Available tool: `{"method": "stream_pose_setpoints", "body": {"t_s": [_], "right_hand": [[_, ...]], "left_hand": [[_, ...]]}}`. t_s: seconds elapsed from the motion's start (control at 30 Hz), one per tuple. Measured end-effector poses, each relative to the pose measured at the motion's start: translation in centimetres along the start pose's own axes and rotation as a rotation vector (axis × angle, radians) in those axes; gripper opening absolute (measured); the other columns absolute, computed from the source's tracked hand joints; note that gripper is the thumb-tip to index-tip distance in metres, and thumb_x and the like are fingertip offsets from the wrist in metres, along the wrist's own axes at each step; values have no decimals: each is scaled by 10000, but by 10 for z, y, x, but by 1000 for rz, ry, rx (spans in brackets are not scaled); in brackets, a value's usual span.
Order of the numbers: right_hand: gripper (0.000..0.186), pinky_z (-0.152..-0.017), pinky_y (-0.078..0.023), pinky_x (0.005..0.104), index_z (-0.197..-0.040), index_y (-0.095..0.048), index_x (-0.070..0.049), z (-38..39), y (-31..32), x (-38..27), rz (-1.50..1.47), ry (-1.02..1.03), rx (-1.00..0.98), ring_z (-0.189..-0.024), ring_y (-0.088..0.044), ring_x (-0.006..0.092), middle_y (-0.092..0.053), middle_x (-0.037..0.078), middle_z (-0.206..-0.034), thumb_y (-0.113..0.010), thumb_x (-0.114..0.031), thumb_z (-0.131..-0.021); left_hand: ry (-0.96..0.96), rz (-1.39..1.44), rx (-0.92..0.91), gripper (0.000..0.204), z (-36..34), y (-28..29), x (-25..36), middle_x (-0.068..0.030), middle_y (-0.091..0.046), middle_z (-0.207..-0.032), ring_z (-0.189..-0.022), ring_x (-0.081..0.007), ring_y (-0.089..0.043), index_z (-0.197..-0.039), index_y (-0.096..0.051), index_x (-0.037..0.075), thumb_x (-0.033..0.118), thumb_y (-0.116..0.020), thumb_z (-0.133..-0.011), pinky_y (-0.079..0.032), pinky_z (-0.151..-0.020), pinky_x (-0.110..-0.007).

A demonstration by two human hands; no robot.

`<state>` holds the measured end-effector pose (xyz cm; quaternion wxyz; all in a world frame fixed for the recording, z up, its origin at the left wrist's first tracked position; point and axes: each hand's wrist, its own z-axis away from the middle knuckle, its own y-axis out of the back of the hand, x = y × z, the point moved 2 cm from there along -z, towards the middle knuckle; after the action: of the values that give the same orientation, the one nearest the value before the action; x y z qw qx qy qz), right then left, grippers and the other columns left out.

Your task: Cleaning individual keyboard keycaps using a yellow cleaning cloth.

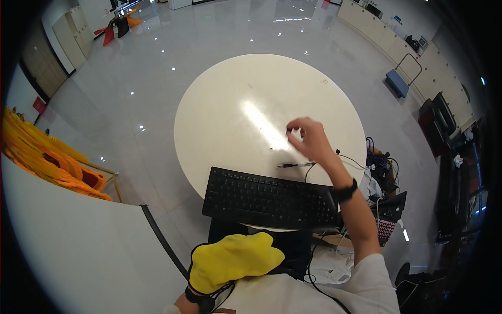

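Observation:
Over the middle right of the round white table (219, 104), my right hand (309, 138) is curled in a pinch. A tiny dark thing shows at its fingertips, too small to name. Below that hand a black pen (295, 165) lies on the table, near small dark specks. Along the near edge, a black keyboard (269, 199) sits slightly tilted, my right wrist above its right end. A yellow cloth (230, 261) with dark edging covers my left hand (238, 256) close to my body. The fingers there are hidden, so their grip does not show.
Thin black cables (353, 158) run off the table's right edge toward a tangle of wires, beside a laptop (389, 212) with a pink keyboard. A white surface (78, 235) stands at left, with orange-yellow plush items (63, 162) behind it. A blue trolley (398, 82) is far right.

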<state>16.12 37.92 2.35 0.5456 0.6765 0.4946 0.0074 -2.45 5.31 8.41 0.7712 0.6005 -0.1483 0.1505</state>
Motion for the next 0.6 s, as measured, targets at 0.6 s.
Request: {"method": "stream_pose_setpoints", "body": {"t_s": [0.6], "right_hand": [[309,-788,-642,410,-1223,-737,-43,255,-4,-211,-417,-98,-475,-925,-782,321,-754,132,-1073,-886,-51,-953]], "left_hand": [[-517,742,228,554,13,-94,-15,-156,-748,-1457,-1222,-358,-749,-1499,-720,56,128,-856,-967,-610,-1060,-464]]}}
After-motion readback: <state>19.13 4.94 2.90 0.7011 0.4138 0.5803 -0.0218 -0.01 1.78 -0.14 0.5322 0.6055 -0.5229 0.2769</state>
